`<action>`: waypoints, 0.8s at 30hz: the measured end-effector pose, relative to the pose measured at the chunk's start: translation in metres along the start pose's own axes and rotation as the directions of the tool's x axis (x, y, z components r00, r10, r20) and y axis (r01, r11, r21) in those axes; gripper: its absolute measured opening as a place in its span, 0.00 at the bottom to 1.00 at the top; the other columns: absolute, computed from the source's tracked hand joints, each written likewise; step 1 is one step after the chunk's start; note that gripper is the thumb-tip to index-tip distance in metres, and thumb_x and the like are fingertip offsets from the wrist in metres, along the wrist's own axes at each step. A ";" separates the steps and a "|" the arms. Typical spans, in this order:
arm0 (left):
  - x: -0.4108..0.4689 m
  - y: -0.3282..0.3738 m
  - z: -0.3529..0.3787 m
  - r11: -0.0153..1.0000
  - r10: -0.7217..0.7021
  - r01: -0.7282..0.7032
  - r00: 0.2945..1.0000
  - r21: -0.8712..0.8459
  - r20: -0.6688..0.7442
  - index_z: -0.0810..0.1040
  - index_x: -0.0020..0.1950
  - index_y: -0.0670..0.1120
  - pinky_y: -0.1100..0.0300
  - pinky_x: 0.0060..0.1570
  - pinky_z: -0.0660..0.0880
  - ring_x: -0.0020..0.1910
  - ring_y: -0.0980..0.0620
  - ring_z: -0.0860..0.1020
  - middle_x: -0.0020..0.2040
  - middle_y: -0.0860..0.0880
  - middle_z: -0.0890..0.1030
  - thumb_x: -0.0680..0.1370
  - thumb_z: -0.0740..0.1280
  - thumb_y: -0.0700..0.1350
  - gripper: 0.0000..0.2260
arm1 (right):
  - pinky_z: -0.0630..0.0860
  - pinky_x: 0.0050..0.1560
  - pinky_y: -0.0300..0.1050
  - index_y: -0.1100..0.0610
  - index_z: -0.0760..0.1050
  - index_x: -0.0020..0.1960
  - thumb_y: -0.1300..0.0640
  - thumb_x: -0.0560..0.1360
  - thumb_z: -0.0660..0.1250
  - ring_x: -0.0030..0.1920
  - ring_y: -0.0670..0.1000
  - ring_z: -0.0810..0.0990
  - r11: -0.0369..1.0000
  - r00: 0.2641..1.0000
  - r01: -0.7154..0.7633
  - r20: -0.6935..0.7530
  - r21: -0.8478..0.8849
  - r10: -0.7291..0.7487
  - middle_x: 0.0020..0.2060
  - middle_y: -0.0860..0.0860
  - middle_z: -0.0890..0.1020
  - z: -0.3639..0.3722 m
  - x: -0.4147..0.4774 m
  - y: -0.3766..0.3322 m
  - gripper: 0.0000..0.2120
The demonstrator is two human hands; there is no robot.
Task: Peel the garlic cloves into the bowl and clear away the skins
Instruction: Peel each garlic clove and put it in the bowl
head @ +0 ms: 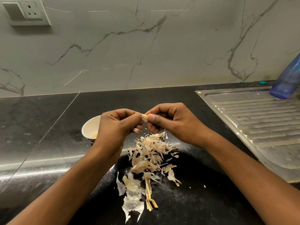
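Bowl: a small white bowl [89,127] is sitting on the dark desk [40,120], just beside the left hand and partly hidden behind it.
Bowl contents: something pale yellow is showing at the bottom near the hand; I cannot tell how many pieces there are.
Garlic clove: a small tan clove [144,118] is being held up between the two hands, above the desk, with a scrap of papery skin hanging off it.
Left hand: the left hand [116,125] is curling its fingers and pinching one end of the clove.
Right hand: the right hand [168,122] is pinching the other end, thumb on top, thumbnail facing up.
Skins: a loose heap of dry, whitish-beige garlic skins [151,156] is lying on the desk below the hands and trailing back between the forearms.
Drainer: a ribbed steel sink drainer [259,124] is lying off to the right of the right hand.
Bottle: a blue bottle [287,80] is standing on the drainer's far end, well apart from the hands.
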State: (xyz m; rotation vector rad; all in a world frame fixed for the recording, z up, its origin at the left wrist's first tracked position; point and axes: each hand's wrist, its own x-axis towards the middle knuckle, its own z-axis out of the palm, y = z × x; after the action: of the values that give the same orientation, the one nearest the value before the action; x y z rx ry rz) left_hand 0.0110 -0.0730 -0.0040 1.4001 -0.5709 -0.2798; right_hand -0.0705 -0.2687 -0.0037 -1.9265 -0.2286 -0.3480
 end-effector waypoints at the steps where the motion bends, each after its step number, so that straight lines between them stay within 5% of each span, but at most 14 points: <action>1: 0.000 0.000 0.000 1.000 0.001 -0.001 1.000 0.000 -0.001 0.87 0.40 0.43 0.59 0.36 0.79 0.36 0.46 0.78 0.41 0.33 0.83 0.77 0.72 0.34 0.08 | 0.85 0.49 0.45 0.64 0.81 0.64 0.62 0.84 0.67 0.46 0.54 0.88 1.000 1.000 0.003 -0.003 -0.005 -0.003 0.47 0.58 0.87 0.001 0.000 0.000 0.11; 8: -0.001 -0.003 0.001 0.999 -0.002 0.003 1.000 0.053 -0.011 0.86 0.45 0.39 0.60 0.36 0.79 0.36 0.49 0.80 0.41 0.37 0.85 0.77 0.74 0.36 0.02 | 0.86 0.50 0.47 0.62 0.83 0.61 0.61 0.79 0.74 0.48 0.52 0.89 0.993 0.999 0.033 -0.030 -0.115 -0.037 0.49 0.54 0.89 0.001 -0.003 -0.001 0.11; 16: -0.002 0.000 0.003 0.997 -0.009 0.009 1.000 0.070 -0.004 0.86 0.44 0.41 0.60 0.37 0.80 0.35 0.51 0.81 0.39 0.41 0.85 0.78 0.73 0.36 0.04 | 0.87 0.51 0.49 0.63 0.82 0.61 0.62 0.81 0.71 0.50 0.56 0.89 0.999 0.997 -0.048 -0.053 0.017 0.049 0.50 0.57 0.89 0.002 -0.001 -0.002 0.10; 24: -0.002 0.000 0.002 0.998 -0.030 0.029 1.000 0.046 0.008 0.86 0.43 0.40 0.62 0.36 0.80 0.35 0.49 0.80 0.38 0.42 0.85 0.78 0.71 0.34 0.06 | 0.86 0.52 0.49 0.64 0.83 0.58 0.60 0.77 0.73 0.55 0.59 0.88 0.943 0.982 -0.078 -0.137 0.324 0.128 0.55 0.60 0.88 -0.006 -0.002 -0.010 0.12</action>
State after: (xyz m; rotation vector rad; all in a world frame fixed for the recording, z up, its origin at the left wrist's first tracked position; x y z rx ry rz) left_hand 0.0084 -0.0742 -0.0042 1.4535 -0.5675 -0.2985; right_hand -0.0760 -0.2706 0.0066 -1.5782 -0.0727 -0.3665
